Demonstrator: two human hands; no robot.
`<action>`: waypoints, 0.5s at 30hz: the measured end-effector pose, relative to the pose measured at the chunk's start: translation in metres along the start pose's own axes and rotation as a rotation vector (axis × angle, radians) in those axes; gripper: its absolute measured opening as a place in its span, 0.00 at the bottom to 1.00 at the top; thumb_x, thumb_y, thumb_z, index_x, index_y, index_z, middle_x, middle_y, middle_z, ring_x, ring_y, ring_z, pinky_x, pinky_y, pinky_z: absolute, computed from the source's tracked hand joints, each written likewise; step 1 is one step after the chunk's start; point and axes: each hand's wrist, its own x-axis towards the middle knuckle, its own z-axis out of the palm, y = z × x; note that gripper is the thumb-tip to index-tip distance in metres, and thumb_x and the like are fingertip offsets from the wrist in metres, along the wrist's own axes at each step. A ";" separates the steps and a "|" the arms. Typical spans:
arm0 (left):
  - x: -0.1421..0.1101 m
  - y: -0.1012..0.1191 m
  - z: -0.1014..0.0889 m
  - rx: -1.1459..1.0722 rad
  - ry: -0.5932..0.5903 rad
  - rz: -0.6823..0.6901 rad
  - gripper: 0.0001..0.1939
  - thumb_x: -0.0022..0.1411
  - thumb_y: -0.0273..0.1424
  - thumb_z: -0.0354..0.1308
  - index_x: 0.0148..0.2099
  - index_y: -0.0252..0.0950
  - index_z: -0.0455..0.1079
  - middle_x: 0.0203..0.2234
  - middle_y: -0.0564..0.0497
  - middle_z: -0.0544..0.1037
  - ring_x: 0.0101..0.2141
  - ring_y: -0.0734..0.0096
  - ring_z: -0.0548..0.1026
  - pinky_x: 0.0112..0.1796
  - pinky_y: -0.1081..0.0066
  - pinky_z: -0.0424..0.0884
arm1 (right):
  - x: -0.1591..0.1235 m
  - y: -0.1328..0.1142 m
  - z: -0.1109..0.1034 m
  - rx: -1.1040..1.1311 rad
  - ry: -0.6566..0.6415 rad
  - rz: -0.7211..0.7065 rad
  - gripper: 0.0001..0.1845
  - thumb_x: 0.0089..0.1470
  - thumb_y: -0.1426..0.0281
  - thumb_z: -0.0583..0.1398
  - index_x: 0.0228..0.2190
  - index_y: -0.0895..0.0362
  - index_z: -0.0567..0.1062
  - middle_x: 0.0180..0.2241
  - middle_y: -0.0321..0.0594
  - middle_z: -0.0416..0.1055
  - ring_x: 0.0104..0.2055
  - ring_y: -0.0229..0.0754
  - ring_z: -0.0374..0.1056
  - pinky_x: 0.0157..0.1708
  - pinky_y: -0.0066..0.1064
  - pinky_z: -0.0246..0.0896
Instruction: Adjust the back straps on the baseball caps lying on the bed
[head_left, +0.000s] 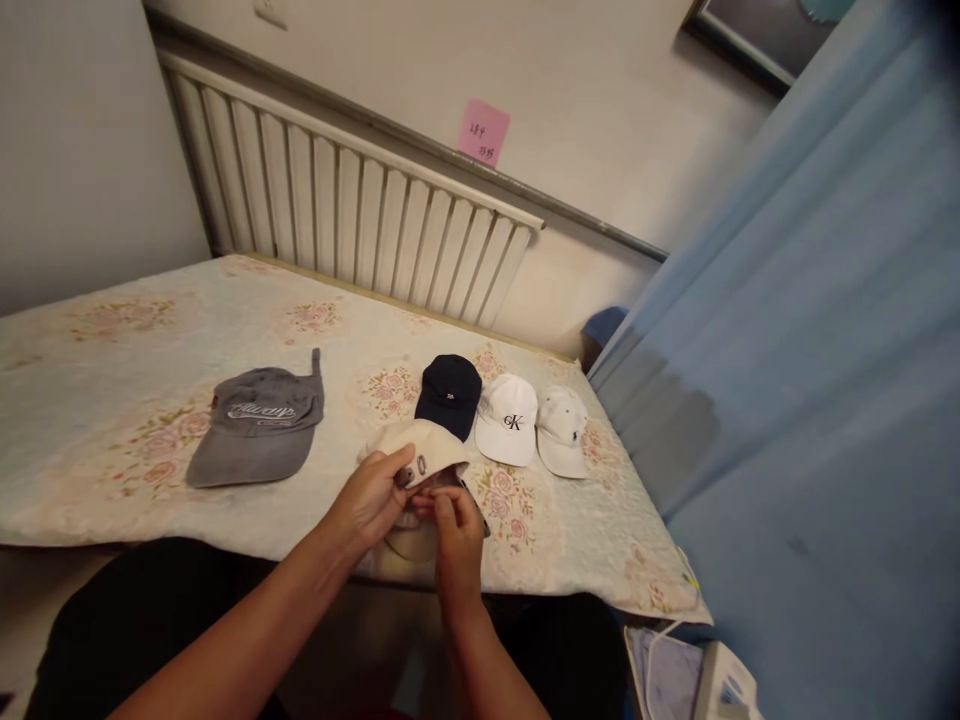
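A cream baseball cap (409, 440) is between my hands at the front of the bed, its brim toward me and low. My left hand (375, 495) grips its edge, thumb on top beside a small metal buckle (421, 465). At the cap's back opening, the fingers of my right hand (459, 520) are pinched together on what looks like its strap; the fingertips partly hide it. Just beyond lies a navy cap (448, 395), with a white CK cap (507, 420) and a white cap with a small dark logo (562, 430) to its right. A grey cap (262, 425) lies apart on the left.
The caps lie on a flower-patterned bed cover (360, 350). A white radiator (352, 200) runs along the wall behind, under a pink note (484, 132). A blue curtain (750, 330) hangs at the right. A white device (726, 685) with a cable stands low right.
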 end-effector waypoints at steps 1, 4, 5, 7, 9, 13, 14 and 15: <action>-0.002 0.003 0.000 -0.003 -0.002 -0.001 0.03 0.52 0.22 0.60 0.32 0.29 0.72 0.23 0.50 0.78 0.24 0.71 0.75 0.29 0.71 0.74 | 0.000 0.003 0.001 0.112 -0.038 0.069 0.17 0.54 0.58 0.58 0.36 0.59 0.74 0.36 0.45 0.76 0.39 0.44 0.73 0.40 0.37 0.68; -0.008 0.006 -0.002 0.004 -0.066 -0.029 0.08 0.53 0.21 0.60 0.38 0.28 0.73 0.28 0.45 0.80 0.29 0.66 0.78 0.33 0.69 0.75 | 0.003 0.004 0.004 0.501 -0.148 0.227 0.30 0.52 0.49 0.55 0.46 0.59 0.71 0.47 0.50 0.72 0.50 0.47 0.68 0.49 0.42 0.63; -0.010 0.006 -0.005 0.015 -0.101 -0.043 0.10 0.53 0.22 0.60 0.39 0.28 0.73 0.30 0.45 0.81 0.31 0.65 0.78 0.34 0.68 0.76 | 0.004 0.002 0.005 0.621 -0.156 0.276 0.32 0.52 0.46 0.54 0.46 0.58 0.71 0.49 0.49 0.72 0.52 0.47 0.67 0.52 0.43 0.61; -0.014 0.003 -0.011 0.048 -0.158 -0.069 0.12 0.52 0.23 0.62 0.41 0.28 0.74 0.32 0.43 0.81 0.33 0.63 0.79 0.35 0.68 0.76 | 0.008 -0.006 0.005 0.796 -0.113 0.341 0.32 0.53 0.45 0.51 0.46 0.56 0.71 0.49 0.47 0.72 0.53 0.45 0.67 0.56 0.43 0.57; -0.017 0.001 -0.019 0.080 -0.186 -0.089 0.14 0.52 0.25 0.64 0.43 0.28 0.74 0.33 0.43 0.82 0.33 0.63 0.79 0.35 0.69 0.75 | 0.012 -0.014 0.004 0.879 -0.027 0.340 0.27 0.55 0.49 0.52 0.46 0.55 0.72 0.48 0.44 0.73 0.53 0.44 0.67 0.58 0.43 0.54; -0.019 0.000 -0.034 0.087 -0.236 -0.123 0.19 0.52 0.27 0.64 0.48 0.31 0.73 0.35 0.44 0.82 0.35 0.62 0.79 0.34 0.71 0.74 | 0.016 -0.029 -0.001 0.901 0.109 0.306 0.19 0.52 0.68 0.57 0.46 0.56 0.72 0.45 0.40 0.76 0.52 0.43 0.68 0.60 0.42 0.53; -0.019 0.000 -0.037 0.080 -0.240 -0.135 0.19 0.52 0.27 0.65 0.49 0.32 0.73 0.35 0.44 0.82 0.34 0.63 0.79 0.33 0.72 0.73 | 0.016 -0.032 -0.002 0.903 0.136 0.306 0.20 0.50 0.71 0.58 0.47 0.56 0.72 0.44 0.39 0.76 0.51 0.43 0.69 0.60 0.43 0.53; -0.019 0.000 -0.039 0.072 -0.237 -0.149 0.19 0.52 0.26 0.65 0.48 0.33 0.73 0.35 0.45 0.82 0.33 0.64 0.79 0.32 0.73 0.73 | 0.016 -0.035 -0.004 0.904 0.159 0.304 0.22 0.48 0.74 0.58 0.47 0.55 0.72 0.44 0.38 0.77 0.50 0.43 0.69 0.60 0.43 0.53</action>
